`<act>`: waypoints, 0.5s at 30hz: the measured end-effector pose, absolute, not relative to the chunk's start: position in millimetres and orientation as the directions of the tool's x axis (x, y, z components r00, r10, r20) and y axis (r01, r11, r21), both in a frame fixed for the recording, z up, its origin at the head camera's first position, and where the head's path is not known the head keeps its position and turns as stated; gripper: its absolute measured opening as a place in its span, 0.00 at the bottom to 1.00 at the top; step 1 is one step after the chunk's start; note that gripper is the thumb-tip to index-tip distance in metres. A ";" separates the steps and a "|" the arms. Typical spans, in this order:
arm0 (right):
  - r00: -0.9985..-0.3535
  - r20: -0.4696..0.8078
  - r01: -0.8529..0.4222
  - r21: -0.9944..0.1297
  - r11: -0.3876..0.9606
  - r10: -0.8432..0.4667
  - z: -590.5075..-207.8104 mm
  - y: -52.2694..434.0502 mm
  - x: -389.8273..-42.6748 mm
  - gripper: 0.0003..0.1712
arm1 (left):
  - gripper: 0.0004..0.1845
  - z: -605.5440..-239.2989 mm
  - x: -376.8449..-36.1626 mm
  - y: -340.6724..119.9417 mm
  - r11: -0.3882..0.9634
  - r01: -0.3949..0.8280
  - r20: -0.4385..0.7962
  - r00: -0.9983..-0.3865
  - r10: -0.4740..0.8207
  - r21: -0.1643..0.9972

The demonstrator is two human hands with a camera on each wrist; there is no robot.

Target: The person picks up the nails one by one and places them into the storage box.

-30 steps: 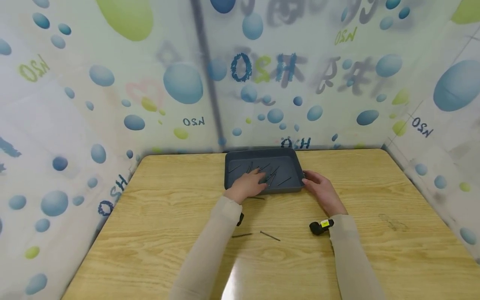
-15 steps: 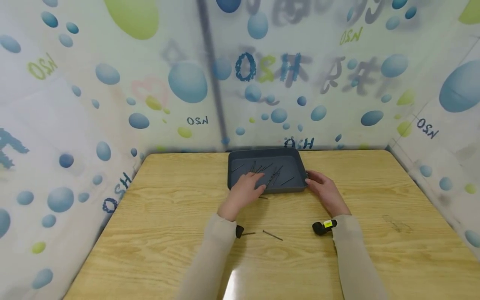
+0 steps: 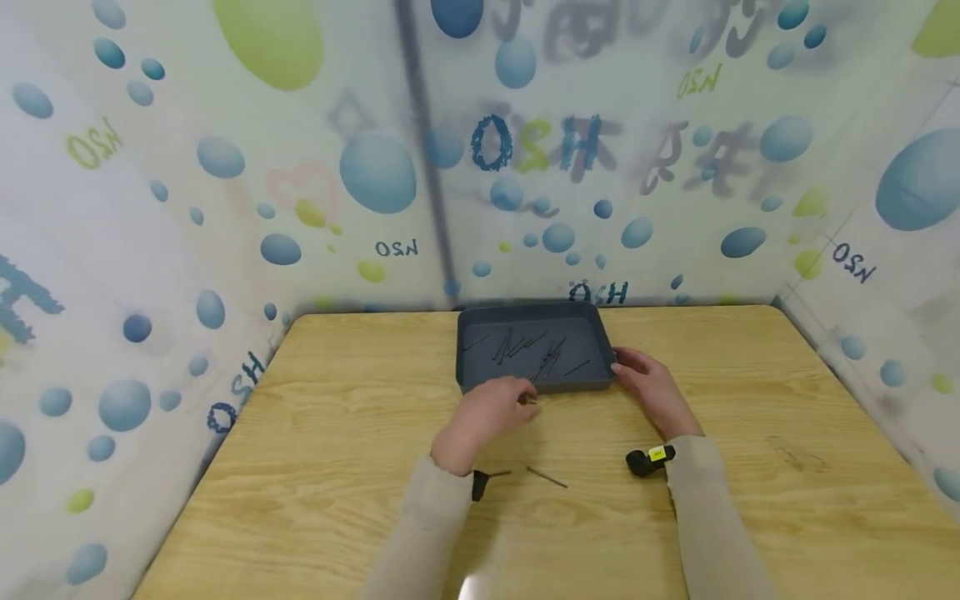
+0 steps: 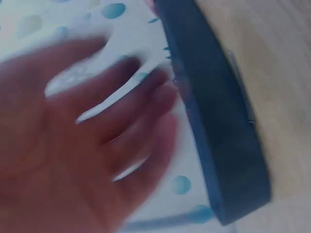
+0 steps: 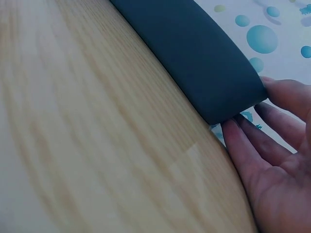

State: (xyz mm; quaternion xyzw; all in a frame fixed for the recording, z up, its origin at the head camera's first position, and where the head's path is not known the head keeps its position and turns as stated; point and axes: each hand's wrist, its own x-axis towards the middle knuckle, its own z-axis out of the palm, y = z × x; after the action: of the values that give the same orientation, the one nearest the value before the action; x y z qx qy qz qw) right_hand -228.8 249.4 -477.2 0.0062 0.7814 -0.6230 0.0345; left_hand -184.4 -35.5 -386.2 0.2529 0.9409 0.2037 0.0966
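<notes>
Resting against the near right corner of the grey tray (image 3: 534, 310), the right hand (image 3: 654, 392) has its fingers straight and relaxed, its grip holding nothing; the right wrist view shows the fingertips (image 5: 243, 138) touching the tray's outer wall (image 5: 194, 53) at that corner. The tray stands at the far middle of the wooden table (image 3: 315, 433), close to the patterned backdrop (image 3: 375, 167), and holds a scatter of thin dark nails (image 3: 536, 354) on its floor.

The left hand (image 3: 487, 412) hovers just in front of the tray's near wall, over the table. In the left wrist view its fingers (image 4: 121, 121) look spread and fairly straight, but the picture is blurred. In the head view a short dark nail (image 3: 529, 402) shows right at the fingertips, just in front of the tray's near edge; whether the hand pinches it or merely covers it I cannot tell.

Nearer than the tray, two more loose nails lie on the table: one (image 3: 546, 477) slanted, well in front of the tray's middle, and another (image 3: 497, 474) just to its left, beside the left wrist.
</notes>
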 end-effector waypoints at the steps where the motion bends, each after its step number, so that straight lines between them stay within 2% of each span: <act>1: -0.997 -0.063 0.054 -0.974 0.221 -0.035 -477.3 249.3 -228.4 0.32 | 0.17 -386.2 -181.5 -34.2 0.796 0.447 -0.124 -0.836 0.534 0.409; 4: -0.998 -0.060 0.051 -0.975 0.218 -0.032 -478.0 248.8 -228.0 0.33 | 0.20 -387.8 -173.5 -29.9 0.812 0.491 -0.192 -0.805 0.561 0.315; 7: -0.998 -0.060 0.052 -0.973 0.224 -0.030 -478.8 248.5 -228.0 0.33 | 0.21 -391.2 -167.4 -26.5 0.832 0.511 -0.205 -0.810 0.550 0.216; 15: -0.998 -0.060 0.054 -0.971 0.232 -0.021 -477.2 247.9 -227.9 0.33 | 0.25 -397.3 -159.6 -22.3 0.837 0.520 -0.308 -0.779 0.547 0.171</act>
State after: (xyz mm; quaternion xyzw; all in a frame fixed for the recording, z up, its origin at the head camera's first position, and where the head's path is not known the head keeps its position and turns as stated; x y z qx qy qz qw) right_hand -227.9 247.9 -477.2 0.0105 0.7842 -0.6197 0.0302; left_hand -159.6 -22.3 -397.3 0.2830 0.9423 0.0380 0.1750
